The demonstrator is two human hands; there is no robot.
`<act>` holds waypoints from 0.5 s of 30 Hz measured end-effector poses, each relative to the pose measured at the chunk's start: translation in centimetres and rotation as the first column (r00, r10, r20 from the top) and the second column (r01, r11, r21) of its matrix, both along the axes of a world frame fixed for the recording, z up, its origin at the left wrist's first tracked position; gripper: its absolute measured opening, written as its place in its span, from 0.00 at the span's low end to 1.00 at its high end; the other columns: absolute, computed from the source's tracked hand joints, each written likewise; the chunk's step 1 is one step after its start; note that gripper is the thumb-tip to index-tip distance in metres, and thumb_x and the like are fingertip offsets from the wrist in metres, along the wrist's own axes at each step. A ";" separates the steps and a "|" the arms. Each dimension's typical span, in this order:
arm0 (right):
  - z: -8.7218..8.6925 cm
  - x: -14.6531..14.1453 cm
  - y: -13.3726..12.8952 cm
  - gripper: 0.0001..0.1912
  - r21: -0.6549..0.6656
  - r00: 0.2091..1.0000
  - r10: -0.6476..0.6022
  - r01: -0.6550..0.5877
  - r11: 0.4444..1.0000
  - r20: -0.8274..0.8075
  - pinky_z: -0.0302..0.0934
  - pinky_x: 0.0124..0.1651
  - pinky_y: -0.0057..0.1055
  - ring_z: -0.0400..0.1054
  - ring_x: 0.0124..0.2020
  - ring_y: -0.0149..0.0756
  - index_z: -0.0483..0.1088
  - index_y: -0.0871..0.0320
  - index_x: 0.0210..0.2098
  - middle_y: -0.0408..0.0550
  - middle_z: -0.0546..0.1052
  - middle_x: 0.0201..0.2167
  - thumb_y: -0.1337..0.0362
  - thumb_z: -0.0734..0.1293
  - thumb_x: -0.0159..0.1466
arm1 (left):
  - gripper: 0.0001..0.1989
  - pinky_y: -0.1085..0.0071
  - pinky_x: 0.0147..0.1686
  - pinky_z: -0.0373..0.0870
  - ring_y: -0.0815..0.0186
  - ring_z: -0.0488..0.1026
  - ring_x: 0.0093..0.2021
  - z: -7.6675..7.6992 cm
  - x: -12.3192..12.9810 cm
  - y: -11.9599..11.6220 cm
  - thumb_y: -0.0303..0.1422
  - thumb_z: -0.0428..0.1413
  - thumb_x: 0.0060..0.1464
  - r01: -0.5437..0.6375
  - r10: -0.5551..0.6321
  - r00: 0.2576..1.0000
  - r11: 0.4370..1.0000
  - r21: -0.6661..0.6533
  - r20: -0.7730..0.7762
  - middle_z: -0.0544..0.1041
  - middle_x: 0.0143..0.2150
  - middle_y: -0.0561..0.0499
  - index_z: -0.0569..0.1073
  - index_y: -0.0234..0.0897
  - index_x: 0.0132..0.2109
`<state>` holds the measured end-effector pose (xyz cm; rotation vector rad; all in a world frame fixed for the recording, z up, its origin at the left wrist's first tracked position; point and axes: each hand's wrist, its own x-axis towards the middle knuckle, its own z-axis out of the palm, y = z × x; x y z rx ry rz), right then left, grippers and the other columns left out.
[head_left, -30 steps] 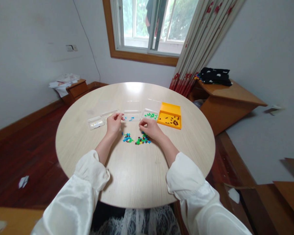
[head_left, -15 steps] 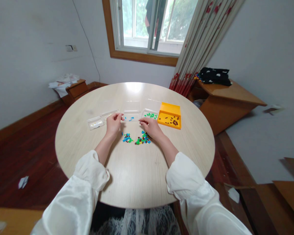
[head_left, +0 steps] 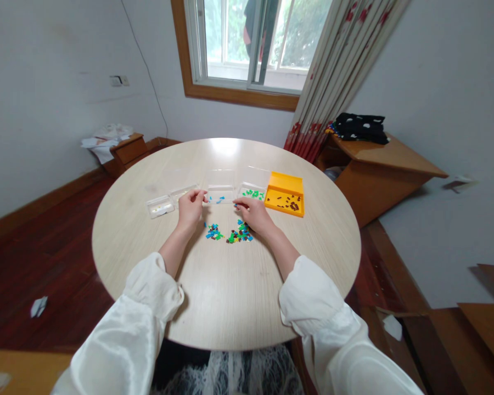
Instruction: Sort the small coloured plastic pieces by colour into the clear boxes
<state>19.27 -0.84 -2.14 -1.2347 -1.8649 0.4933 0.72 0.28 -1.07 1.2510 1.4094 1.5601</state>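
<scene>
My left hand [head_left: 191,207] is pinched at the left end of a clear box [head_left: 229,191] that holds a few blue pieces. What its fingertips grip is too small to make out. Thumb and forefinger of my right hand [head_left: 253,214] close on a tiny blue piece at the box's right front corner. Below the hands lie two loose heaps of small mixed pieces: a left heap [head_left: 214,232] and a right heap [head_left: 239,235], in blue, green, brown and some yellow. Behind my right hand, a clear box holds green pieces [head_left: 253,193].
A yellow box [head_left: 286,182] with brown pieces stands open at the right end of the row. To the left are a small clear box [head_left: 160,201] with pale pieces and another [head_left: 183,191], partly behind my left hand. All rest on a round wooden table [head_left: 230,296].
Both hands stay almost in place. A bit of blue now shows at my right fingertips. The boxes and heaps look the same.
</scene>
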 end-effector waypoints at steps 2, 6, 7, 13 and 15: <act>0.0 0.0 0.0 0.13 0.005 1.000 -0.001 0.001 1.000 0.000 0.65 0.44 0.34 0.73 0.35 0.34 0.76 0.58 0.37 0.49 0.80 0.36 0.74 0.62 0.58 | 0.08 0.74 0.25 0.57 0.70 0.62 0.23 0.0 0.0 0.0 0.33 0.51 0.46 0.001 -0.001 1.000 1.000 0.001 0.004 0.69 0.21 0.54 0.73 0.35 0.29; 0.1 0.0 0.0 0.12 0.015 1.000 -0.001 0.001 1.000 -0.006 0.66 0.44 0.33 0.72 0.35 0.34 0.76 0.58 0.37 0.49 0.80 0.36 0.73 0.63 0.57 | 0.08 0.75 0.24 0.56 0.71 0.60 0.22 -0.2 -0.1 0.0 0.33 0.52 0.47 0.006 -0.006 1.000 1.000 0.010 0.009 0.69 0.21 0.55 0.73 0.34 0.29; 0.1 -0.1 -0.1 0.13 0.013 1.000 0.002 -0.002 1.000 -0.008 0.66 0.43 0.33 0.72 0.34 0.33 0.76 0.58 0.37 0.49 0.80 0.36 0.73 0.63 0.57 | 0.08 0.75 0.24 0.56 0.72 0.60 0.21 -0.2 -0.1 0.0 0.33 0.52 0.47 0.008 -0.008 1.000 1.000 0.012 0.010 0.69 0.21 0.55 0.73 0.34 0.29; 0.3 -0.1 -0.2 0.13 0.001 1.000 0.013 -0.013 1.000 -0.025 0.64 0.40 0.30 0.72 0.34 0.32 0.75 0.60 0.36 0.48 0.79 0.33 0.75 0.62 0.55 | 0.07 0.75 0.25 0.56 0.72 0.60 0.22 -0.1 -0.1 0.0 0.32 0.52 0.47 0.008 -0.008 1.000 1.000 0.021 0.008 0.68 0.21 0.55 0.73 0.34 0.29; 0.2 -0.1 -0.2 0.13 0.011 0.999 0.019 -0.018 1.000 -0.036 0.64 0.40 0.30 0.72 0.34 0.32 0.75 0.59 0.36 0.47 0.79 0.33 0.74 0.63 0.55 | 0.07 0.75 0.26 0.57 0.71 0.62 0.23 0.0 0.0 -0.1 0.32 0.52 0.47 0.007 -0.008 1.000 1.000 0.023 0.011 0.68 0.21 0.55 0.73 0.34 0.29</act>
